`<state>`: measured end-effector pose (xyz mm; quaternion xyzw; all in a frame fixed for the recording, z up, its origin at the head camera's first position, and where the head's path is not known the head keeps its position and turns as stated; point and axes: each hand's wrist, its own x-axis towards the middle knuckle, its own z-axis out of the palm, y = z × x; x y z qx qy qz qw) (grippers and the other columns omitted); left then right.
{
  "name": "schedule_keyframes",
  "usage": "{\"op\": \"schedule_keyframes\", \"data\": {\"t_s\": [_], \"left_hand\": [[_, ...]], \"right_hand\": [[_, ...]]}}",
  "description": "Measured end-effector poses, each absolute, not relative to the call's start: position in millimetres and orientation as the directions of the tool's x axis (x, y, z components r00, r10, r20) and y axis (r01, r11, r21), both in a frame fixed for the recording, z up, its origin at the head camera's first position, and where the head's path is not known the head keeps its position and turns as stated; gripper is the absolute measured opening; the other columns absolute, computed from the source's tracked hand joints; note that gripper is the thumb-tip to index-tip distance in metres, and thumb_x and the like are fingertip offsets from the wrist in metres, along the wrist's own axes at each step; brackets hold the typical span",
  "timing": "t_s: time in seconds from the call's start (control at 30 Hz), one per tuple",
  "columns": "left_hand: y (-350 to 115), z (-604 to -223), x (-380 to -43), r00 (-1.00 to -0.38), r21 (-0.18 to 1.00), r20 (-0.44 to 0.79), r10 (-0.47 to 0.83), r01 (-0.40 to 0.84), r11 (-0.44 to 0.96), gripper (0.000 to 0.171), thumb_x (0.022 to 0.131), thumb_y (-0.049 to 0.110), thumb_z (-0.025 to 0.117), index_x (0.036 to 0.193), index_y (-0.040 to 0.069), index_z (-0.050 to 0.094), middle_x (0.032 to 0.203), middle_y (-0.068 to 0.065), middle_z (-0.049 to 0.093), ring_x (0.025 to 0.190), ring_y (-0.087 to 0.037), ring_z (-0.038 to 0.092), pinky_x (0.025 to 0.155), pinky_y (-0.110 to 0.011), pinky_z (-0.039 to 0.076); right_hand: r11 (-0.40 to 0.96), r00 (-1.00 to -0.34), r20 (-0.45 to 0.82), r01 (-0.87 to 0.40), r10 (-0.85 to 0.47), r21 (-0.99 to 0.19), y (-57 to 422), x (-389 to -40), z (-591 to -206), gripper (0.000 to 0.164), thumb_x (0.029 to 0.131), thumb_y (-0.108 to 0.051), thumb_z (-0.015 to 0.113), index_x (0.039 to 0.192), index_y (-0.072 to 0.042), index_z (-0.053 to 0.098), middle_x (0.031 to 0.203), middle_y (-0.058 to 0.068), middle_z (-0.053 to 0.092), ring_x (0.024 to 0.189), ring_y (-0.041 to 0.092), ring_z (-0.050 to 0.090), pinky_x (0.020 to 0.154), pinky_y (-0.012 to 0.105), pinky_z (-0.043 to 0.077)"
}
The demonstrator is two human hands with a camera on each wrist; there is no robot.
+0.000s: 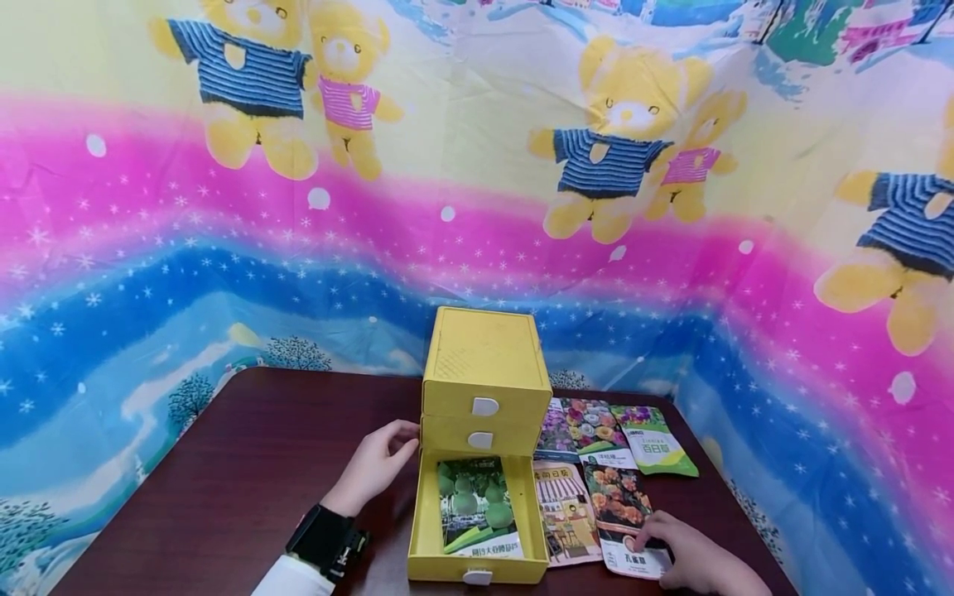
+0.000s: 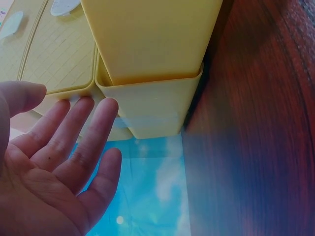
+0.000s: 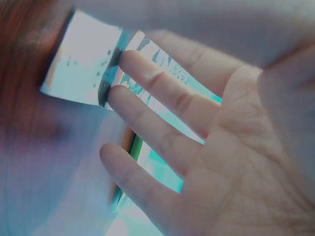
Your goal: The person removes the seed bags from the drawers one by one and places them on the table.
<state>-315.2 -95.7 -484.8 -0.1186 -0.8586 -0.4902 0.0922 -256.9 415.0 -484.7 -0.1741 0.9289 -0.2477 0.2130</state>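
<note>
A yellow cabinet of small drawers (image 1: 488, 348) stands on the table, its bottom drawer (image 1: 440, 569) pulled out. Inside that drawer lies a seed packet with green gourds (image 1: 465, 505). My left hand (image 1: 373, 468) is at the cabinet's left side; in the left wrist view its fingertips (image 2: 84, 104) reach the yellow side edge, holding nothing. To the drawer's right, my right hand (image 1: 689, 556) rests its fingers on the lower end of a seed packet with orange flowers (image 1: 617, 497). The right wrist view shows those fingers (image 3: 147, 115) spread fairly straight, with the thumb not clearly visible.
Beside the drawer lies a packet with a striped awning picture (image 1: 568, 517). Behind it are a mixed-flower packet (image 1: 596, 426), a purple-flower packet (image 1: 555, 434) and a green-and-white packet (image 1: 656, 443). The dark wooden table (image 1: 224, 480) meets a printed cloth backdrop (image 1: 373, 273).
</note>
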Motion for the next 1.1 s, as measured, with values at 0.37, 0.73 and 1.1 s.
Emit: {"op": "schedule_keyframes", "data": {"t_s": [0.37, 0.73, 1.1], "left_hand": [[-95.1, -485.2, -315.5, -0.964, 0.828, 0.246, 0.103, 0.264, 0.495, 0.023, 0.1, 0.017, 0.066, 0.123, 0.018, 0.069, 0.114, 0.001, 0.071, 0.082, -0.009, 0.06, 0.069, -0.029, 0.047], [-96.5, -484.1, -315.1, -0.96, 0.825, 0.259, 0.107, 0.277, 0.492, 0.022, 0.101, 0.018, 0.065, 0.123, 0.018, 0.069, 0.113, 0.002, 0.071, 0.083, -0.008, 0.061, 0.071, -0.029, 0.049], [-96.8, -485.0, -314.1, -0.959, 0.83, 0.257, 0.119, 0.282, 0.482, 0.022, 0.102, 0.019, 0.065, 0.123, 0.019, 0.069, 0.113, 0.003, 0.07, 0.082, -0.008, 0.06, 0.069, -0.028, 0.048]], "right_hand": [[0.851, -0.907, -0.162, -0.288, -0.389, -0.439, 397.6, -265.6, -462.4, 0.011, 0.092, -0.015, 0.074, 0.103, -0.016, 0.072, 0.097, -0.002, 0.065, 0.08, 0.005, 0.058, 0.067, 0.029, 0.051], [0.778, -0.845, 0.12, -0.529, -0.522, -0.34, 305.5, -261.5, -427.2, 0.016, 0.1, -0.019, 0.066, 0.109, -0.033, 0.068, 0.102, -0.015, 0.066, 0.091, 0.0, 0.062, 0.075, 0.026, 0.055], [0.512, -0.547, 0.15, -0.83, -0.823, -0.222, 233.3, -264.4, -430.7, 0.023, 0.097, -0.021, 0.071, 0.118, -0.029, 0.067, 0.114, -0.012, 0.064, 0.104, 0.008, 0.064, 0.092, 0.024, 0.05]]}}
